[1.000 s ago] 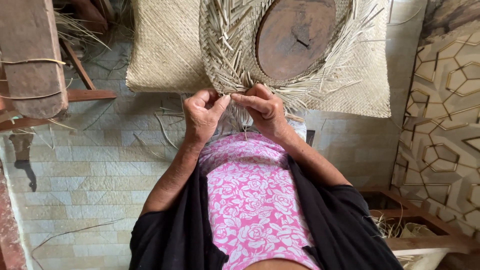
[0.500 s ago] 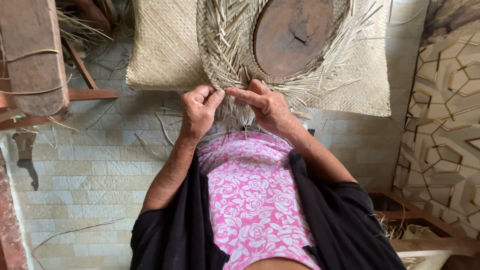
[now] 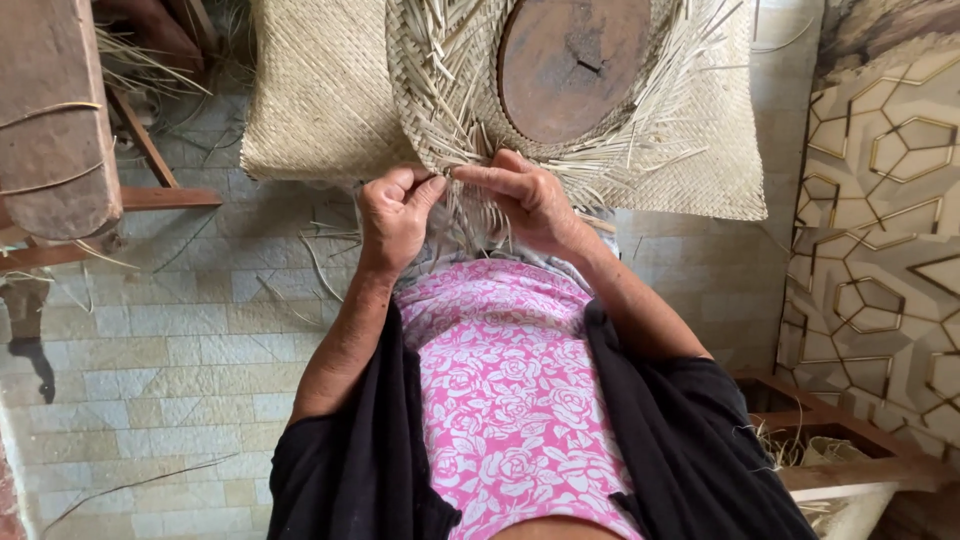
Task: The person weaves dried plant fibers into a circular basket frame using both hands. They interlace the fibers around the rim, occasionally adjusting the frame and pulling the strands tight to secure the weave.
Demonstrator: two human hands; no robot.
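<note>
A half-woven straw hat [image 3: 440,90] lies over a round brown wooden block [image 3: 572,65], with loose straw ends sticking out all around its rim. My left hand [image 3: 395,215] pinches straw strands at the near edge of the weave. My right hand [image 3: 530,200] grips strands beside it, index finger stretched toward the left hand. Both hands meet at the hat's near rim, above my lap in pink flowered cloth [image 3: 510,390].
A flat woven straw mat [image 3: 320,100] lies under and behind the hat. A wooden bench [image 3: 55,120] with straw stands at left. Loose straws litter the tiled floor [image 3: 180,350]. A patterned panel [image 3: 880,200] and a wooden box [image 3: 850,450] are at right.
My hands have shifted slightly left and up along the hat's rim, fingers working the strands. The hat has turned a little.
</note>
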